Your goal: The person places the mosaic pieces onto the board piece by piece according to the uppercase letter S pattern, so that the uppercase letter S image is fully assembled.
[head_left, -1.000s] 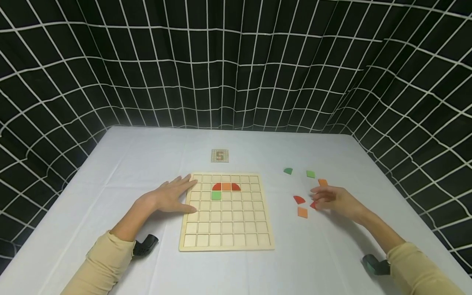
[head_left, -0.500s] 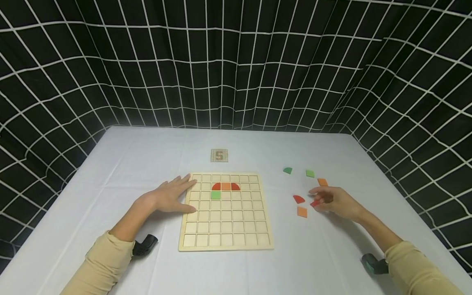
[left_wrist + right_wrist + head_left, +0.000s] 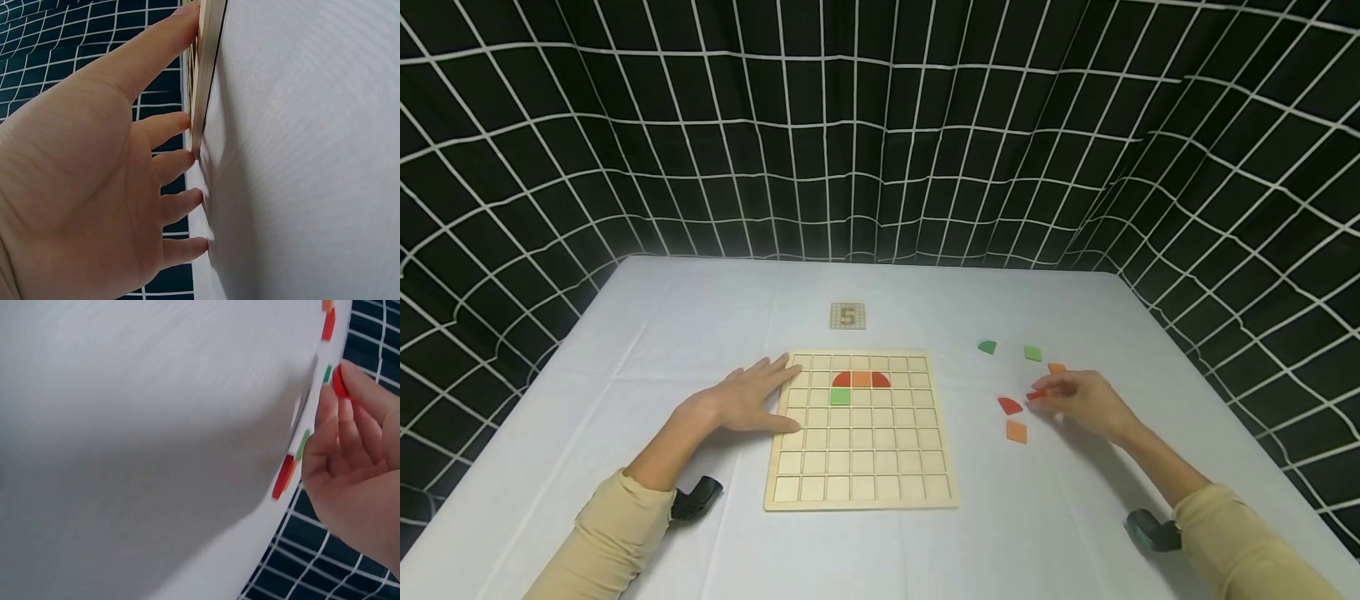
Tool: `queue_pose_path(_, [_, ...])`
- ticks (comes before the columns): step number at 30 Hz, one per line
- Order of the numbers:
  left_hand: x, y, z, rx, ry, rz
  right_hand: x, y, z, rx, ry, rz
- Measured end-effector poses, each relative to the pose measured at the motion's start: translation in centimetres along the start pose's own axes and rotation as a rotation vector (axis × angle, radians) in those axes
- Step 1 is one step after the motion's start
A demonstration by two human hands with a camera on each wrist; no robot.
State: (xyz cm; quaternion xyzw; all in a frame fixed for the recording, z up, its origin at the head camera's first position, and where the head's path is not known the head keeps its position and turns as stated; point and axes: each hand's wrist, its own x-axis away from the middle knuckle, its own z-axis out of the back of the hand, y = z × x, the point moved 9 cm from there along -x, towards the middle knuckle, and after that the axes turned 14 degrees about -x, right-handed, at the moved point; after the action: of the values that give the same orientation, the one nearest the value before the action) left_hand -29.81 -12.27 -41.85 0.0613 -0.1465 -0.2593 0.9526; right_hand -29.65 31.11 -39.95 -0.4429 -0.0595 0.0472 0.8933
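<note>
My left hand [image 3: 737, 404] lies at the left edge of a square wooden grid board [image 3: 861, 505], fingers spread. Its thumb and some fingertips touch the rim [image 3: 209, 69], as the left wrist view shows. Over the cloth to the right, my right hand [image 3: 1086, 404] pinches a red tile [image 3: 340, 381] between thumb and fingers, lifted off the table. On the board sit two red quarter-round tiles with an orange square [image 3: 861, 380] between them, and a light green square [image 3: 840, 397] beneath the left one. Another red tile [image 3: 283, 477] shows beyond the hand in the right wrist view.
Loose tiles lie right of the board: a dark green quarter-round [image 3: 987, 347], a light green square [image 3: 1033, 353], a red quarter-round [image 3: 1010, 406] and orange squares [image 3: 1017, 432]. A small pattern card [image 3: 847, 316] with an S lies behind the board. Grid-lined black curtains surround the table.
The right hand has taken the red tile up from the cloth and moved it slightly up and left in the head view. The left hand stays where it was.
</note>
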Motion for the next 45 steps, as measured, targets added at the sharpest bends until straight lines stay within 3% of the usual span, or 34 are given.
queue_pose_path(8, [-0.1,-0.1,-0.1,-0.003,0.0,-0.002,-0.6,-0.4,-1.8,-0.19,-0.021,-0.175])
queue_pose_path(14, [-0.2,-0.1,-0.1,-0.006,0.004,0.001,-1.2,-1.4,-4.3,-0.355,-0.087,-0.265])
queue_pose_path(17, [-0.1,-0.1,-0.1,-0.012,0.003,0.003,-1.3,-2.2,-5.5,-0.393,-0.12,-0.281])
queue_pose_path(24, [-0.1,-0.2,-0.2,-0.005,0.005,0.002,-1.7,-3.9,-8.3,-0.372,-0.203,-0.297])
queue_pose_path(30, [-0.1,-0.2,-0.3,-0.01,0.002,0.002,-2.3,-4.9,-10.1,-0.348,-0.196,-0.334])
queue_pose_path(35, [-0.2,-0.2,-0.3,-0.011,0.003,0.0,-2.6,-5.9,-11.4,-0.32,-0.205,-0.316])
queue_pose_path(45, [-0.2,-0.2,-0.2,-0.012,0.002,0.003,-3.0,-8.4,-14.8,-0.495,-0.294,-0.304])
